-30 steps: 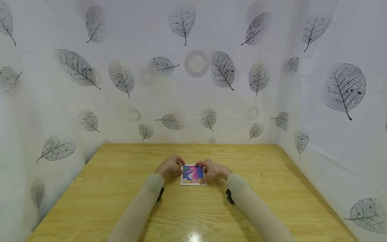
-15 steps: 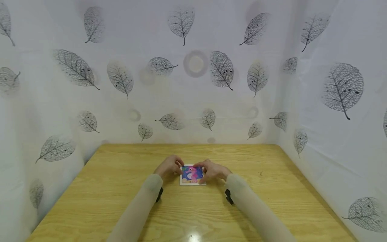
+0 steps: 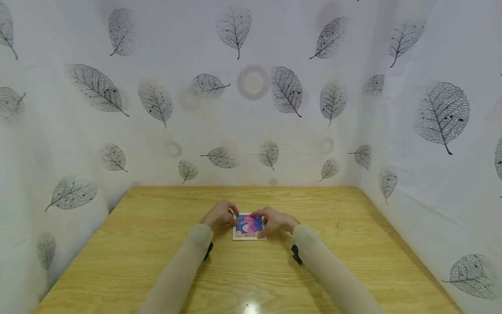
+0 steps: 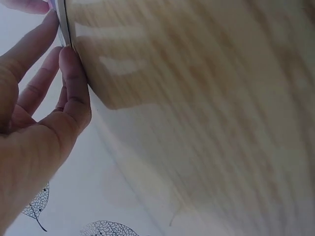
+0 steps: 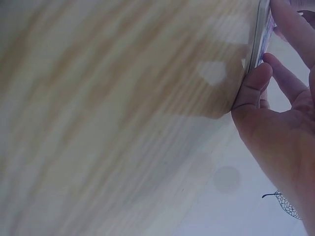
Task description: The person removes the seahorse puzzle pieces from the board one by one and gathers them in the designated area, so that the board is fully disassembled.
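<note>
A small square picture board (image 3: 247,225) lies flat on the table, showing a pink seahorse on blue within a white border. My left hand (image 3: 221,215) holds its left side, thumb and fingertips bent at the edge. On the right, my right hand (image 3: 277,221) grips the board, with the index finger over the top right and the thumb near the lower right corner. The left wrist view catches the board's thin edge (image 4: 63,22) against the fingertips. From the right wrist, the same edge (image 5: 258,37) runs beside the thumb; most of the picture is hidden there.
The light wooden table (image 3: 157,261) extends around both forearms. A white curtain (image 3: 251,126) printed with dark leaf skeletons hangs behind it and along both sides. Each wrist carries a black strap, such as the right strap (image 3: 296,254).
</note>
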The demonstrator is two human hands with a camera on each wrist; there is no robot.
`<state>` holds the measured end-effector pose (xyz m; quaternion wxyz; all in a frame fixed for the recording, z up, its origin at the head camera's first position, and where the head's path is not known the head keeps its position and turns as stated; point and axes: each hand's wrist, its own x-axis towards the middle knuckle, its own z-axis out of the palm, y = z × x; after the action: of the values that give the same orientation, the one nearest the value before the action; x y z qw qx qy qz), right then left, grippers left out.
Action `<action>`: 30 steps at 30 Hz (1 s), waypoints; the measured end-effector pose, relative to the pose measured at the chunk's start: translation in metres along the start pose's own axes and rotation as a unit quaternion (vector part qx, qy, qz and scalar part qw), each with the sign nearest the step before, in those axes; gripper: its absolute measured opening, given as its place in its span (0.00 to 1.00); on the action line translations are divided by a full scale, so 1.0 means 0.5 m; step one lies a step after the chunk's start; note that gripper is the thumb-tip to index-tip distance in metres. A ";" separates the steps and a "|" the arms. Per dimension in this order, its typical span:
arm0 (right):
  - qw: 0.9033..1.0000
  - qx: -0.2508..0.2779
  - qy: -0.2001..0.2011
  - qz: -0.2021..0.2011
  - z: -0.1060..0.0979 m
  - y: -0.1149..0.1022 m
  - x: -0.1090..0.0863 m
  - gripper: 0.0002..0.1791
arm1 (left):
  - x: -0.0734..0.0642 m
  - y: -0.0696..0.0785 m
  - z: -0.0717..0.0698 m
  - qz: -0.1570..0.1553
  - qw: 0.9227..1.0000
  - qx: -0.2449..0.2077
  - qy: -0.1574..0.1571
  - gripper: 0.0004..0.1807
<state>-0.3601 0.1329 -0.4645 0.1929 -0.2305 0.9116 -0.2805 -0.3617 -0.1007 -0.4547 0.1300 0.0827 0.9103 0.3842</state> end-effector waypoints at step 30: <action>1.000 0.013 -0.003 0.000 -0.002 -0.004 -0.007 0.42 | 0.011 0.002 0.013 -0.002 1.000 -0.024 -0.011 0.19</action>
<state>-0.3570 0.1338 -0.4617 0.1987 -0.2293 0.9072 -0.2913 -0.3647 -0.0944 -0.4595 0.1428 0.0822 0.8997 0.4043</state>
